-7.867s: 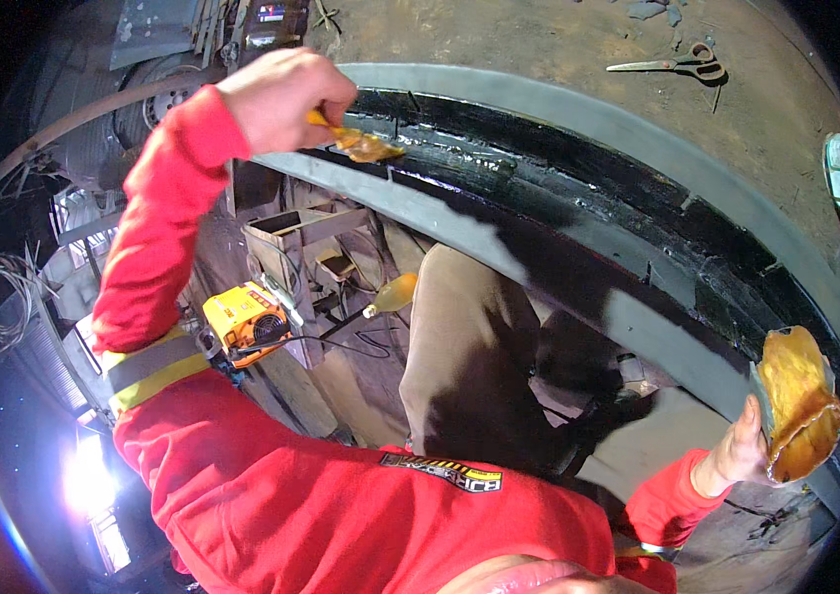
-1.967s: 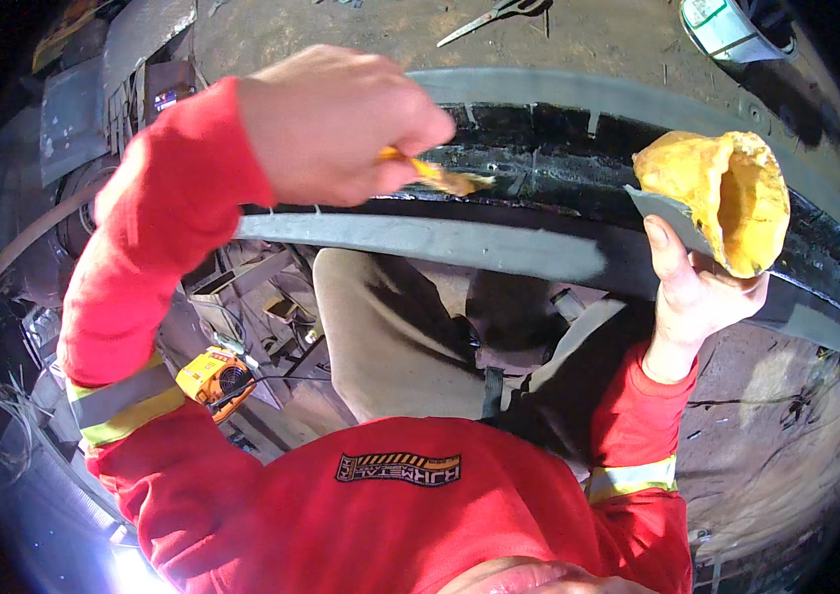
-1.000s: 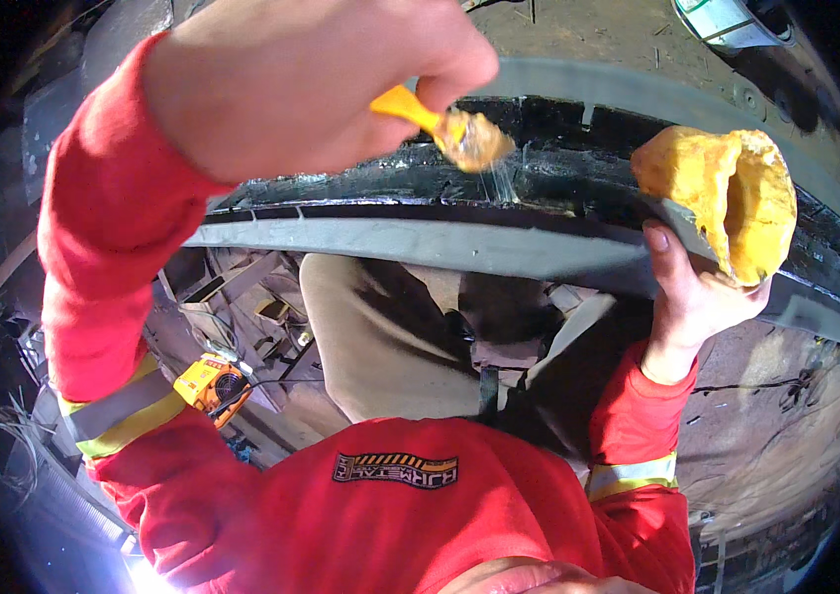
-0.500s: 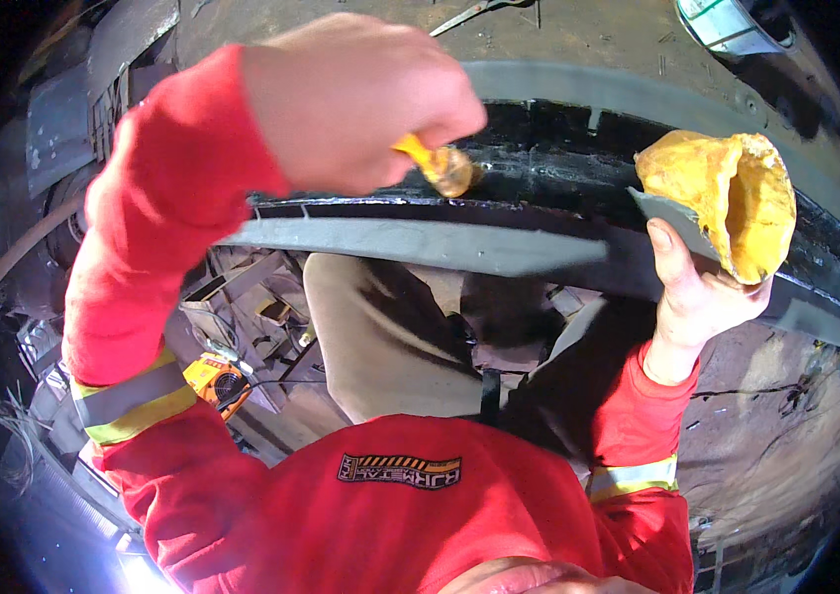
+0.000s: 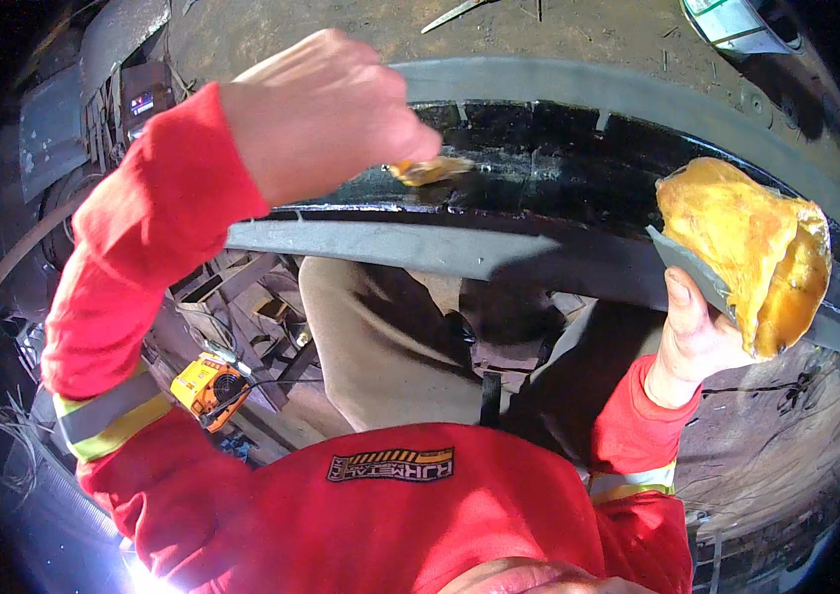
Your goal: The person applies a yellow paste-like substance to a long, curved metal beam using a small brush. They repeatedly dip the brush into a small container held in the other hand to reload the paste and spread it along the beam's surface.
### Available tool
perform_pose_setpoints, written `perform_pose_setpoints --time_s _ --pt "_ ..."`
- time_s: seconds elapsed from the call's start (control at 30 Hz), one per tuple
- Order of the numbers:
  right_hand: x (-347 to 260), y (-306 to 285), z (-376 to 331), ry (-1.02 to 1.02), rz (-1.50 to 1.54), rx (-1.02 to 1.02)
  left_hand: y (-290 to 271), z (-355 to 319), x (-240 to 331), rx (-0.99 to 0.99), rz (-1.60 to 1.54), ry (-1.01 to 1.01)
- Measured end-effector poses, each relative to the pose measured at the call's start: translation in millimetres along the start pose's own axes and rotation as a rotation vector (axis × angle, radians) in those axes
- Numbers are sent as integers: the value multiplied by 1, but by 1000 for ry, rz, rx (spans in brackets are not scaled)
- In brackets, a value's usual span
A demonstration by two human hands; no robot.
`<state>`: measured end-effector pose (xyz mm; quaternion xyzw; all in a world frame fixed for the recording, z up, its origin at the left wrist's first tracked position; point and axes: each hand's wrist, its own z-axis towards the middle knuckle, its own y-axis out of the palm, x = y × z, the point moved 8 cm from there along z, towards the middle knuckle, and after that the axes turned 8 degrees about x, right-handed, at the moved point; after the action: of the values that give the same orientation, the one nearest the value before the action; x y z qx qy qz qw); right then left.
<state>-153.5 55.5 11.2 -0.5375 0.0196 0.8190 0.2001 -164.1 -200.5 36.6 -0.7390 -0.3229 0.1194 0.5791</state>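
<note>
Grease tub (image 5: 751, 252), caked yellow, sits at 3 o'clock, right hand (image 5: 692, 337) wrapped around its lower edge. Left hand (image 5: 326, 114) has dropped back from the lens since a second ago, fist pinched shut on a greasy stick (image 5: 430, 170), tip now on the black channel (image 5: 558, 163) at 12. Looks like smearing's underway; left arm's raised, elbow out.

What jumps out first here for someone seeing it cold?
The left hand, upper centre, fills much of the frame, pressing a small yellow-smeared tool against the black greasy channel of a big curved steel ring. At the right edge, the right hand holds up a grey scraper blade piled with a thick lump of yellow grease. Bright red sleeves with reflective bands frame it all.
</note>
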Motion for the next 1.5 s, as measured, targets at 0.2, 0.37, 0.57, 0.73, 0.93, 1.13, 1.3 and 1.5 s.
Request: perform_pose_setpoints --time_s 0.2,0.37,0.57,0.73,0.93,1.13,1.3,1.5 --pt "-1 -2 -1 -18 -4 -28 -18 18 13 -92 35 -28" --pt "-4 3 4 -31 14 -66 -35 -14 -9 138 -427 -130" --pt "-6 11 2 53 -45 -167 -47 -42 -5 29 -436 -330" --pt "-20 31 7 88 267 -146 -39 -45 14 208 -414 -339" --pt "-25 31 4 133 372 -95 -56 -93 31 147 18 -483" --pt "-26 33 3 166 410 -106 -21 -91 99 269 286 -693" --pt "-35 31 1 102 437 -97 -10 -115 106 640 -60 -922" --pt "-41 34 -1 207 624 -146 50 -183 116 936 -233 -1269"
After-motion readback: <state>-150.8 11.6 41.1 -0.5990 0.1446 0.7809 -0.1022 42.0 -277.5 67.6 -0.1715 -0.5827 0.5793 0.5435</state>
